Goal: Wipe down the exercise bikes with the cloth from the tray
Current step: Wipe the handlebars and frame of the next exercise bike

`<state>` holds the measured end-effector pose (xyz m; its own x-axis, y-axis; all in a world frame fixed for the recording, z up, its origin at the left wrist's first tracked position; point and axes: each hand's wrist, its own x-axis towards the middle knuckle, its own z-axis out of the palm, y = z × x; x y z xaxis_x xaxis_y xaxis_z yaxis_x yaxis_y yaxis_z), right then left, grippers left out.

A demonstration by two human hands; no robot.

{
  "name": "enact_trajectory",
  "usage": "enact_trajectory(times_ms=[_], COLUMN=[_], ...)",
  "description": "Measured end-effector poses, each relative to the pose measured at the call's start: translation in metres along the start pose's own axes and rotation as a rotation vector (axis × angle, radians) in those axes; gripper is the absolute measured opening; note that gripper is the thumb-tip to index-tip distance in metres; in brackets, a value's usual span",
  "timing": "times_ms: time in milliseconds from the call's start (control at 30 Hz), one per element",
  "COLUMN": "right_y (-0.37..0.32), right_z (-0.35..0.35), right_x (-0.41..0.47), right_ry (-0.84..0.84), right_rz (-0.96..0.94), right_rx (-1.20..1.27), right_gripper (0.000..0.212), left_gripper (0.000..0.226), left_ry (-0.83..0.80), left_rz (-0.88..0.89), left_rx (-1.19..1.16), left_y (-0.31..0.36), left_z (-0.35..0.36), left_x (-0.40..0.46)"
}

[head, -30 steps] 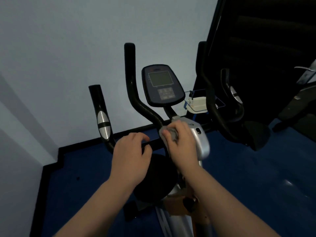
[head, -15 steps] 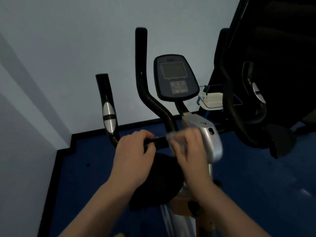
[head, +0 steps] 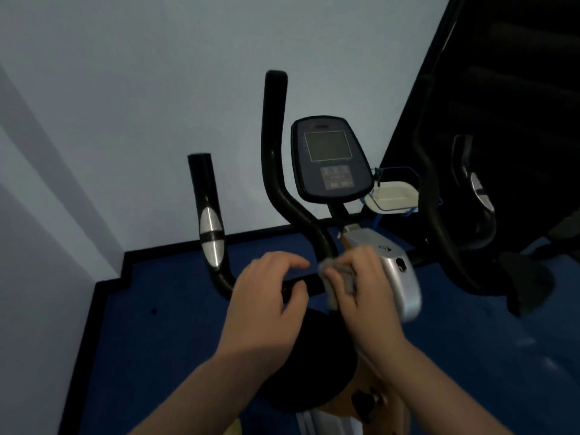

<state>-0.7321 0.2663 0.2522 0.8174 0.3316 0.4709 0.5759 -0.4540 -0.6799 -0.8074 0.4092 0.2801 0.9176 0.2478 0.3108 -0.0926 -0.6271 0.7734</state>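
Note:
An exercise bike stands in front of me, with black handlebars [head: 276, 171], a dark console [head: 331, 161] and a silver stem cover [head: 397, 271]. My right hand [head: 364, 293] is shut on a small grey cloth [head: 337, 279] and presses it against the horizontal black bar where it meets the silver cover. My left hand [head: 266, 296] curls over that same bar just to the left, fingers loosely bent around it. A white tray [head: 392, 197] sits behind the console to the right, on the floor side.
A pale wall rises behind the bike, with a corner at the left. The floor [head: 157, 324] is blue with a black skirting. The black saddle [head: 314, 356] lies below my hands. A second dark machine [head: 470, 189] stands close on the right.
My view has shifted so the bike sits lower and further right. The right hand has slid the cloth slightly left along the bar. The left hand's fingers have loosened and lifted a little.

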Motion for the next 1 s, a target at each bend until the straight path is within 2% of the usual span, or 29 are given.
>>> enact_trajectory(times_ms=[67, 133, 267, 333, 433, 533, 633, 767, 867, 1000], right_y=[-0.01, -0.017, -0.003, -0.005, -0.024, -0.029, -0.016, -0.032, -0.052, -0.027], right_z=[0.01, 0.012, -0.004, 0.001, 0.022, 0.023, 0.009, 0.026, 0.048, 0.032], right_x=[0.049, 0.077, 0.041, 0.044, 0.092, 0.107, 0.079, 0.107, 0.143, 0.117], right_ry=[-0.022, -0.064, -0.103, -0.089, -0.079, -0.129, -0.185, -0.15, -0.141, -0.126], right_rz=[-0.012, -0.029, -0.042, -0.058, -0.091, -0.137, -0.153, -0.158, -0.147, -0.147], right_rx=[-0.077, -0.084, 0.006, -0.031, -0.166, -0.142, -0.167, -0.168, -0.12, -0.062], right_gripper=[0.011, 0.011, 0.015, 0.017, 0.012, 0.013, 0.009, 0.018, 0.016, 0.02], left_gripper=[0.023, 0.023, 0.034, 0.04, 0.047, 0.043, 0.039, 0.04, 0.041, 0.035], left_ry=[0.075, 0.221, 0.442, 0.424, 0.304, 0.354, 0.408, 0.407, 0.391, 0.376], left_rz=[0.045, 0.082, 0.135, 0.111, 0.045, 0.034, 0.026, 0.054, 0.079, 0.102], left_rx=[-0.009, 0.029, 0.134, 0.182, 0.214, 0.205, 0.209, 0.258, 0.291, 0.259], left_y=[-0.001, -0.002, -0.018, -0.032, -0.048, -0.052, -0.052, -0.054, -0.056, -0.058], left_z=[-0.009, -0.026, -0.065, -0.076, -0.072, -0.062, -0.056, -0.055, -0.059, -0.065], left_x=[0.022, 0.051, 0.098, 0.112, 0.118, 0.119, 0.12, 0.123, 0.124, 0.122])
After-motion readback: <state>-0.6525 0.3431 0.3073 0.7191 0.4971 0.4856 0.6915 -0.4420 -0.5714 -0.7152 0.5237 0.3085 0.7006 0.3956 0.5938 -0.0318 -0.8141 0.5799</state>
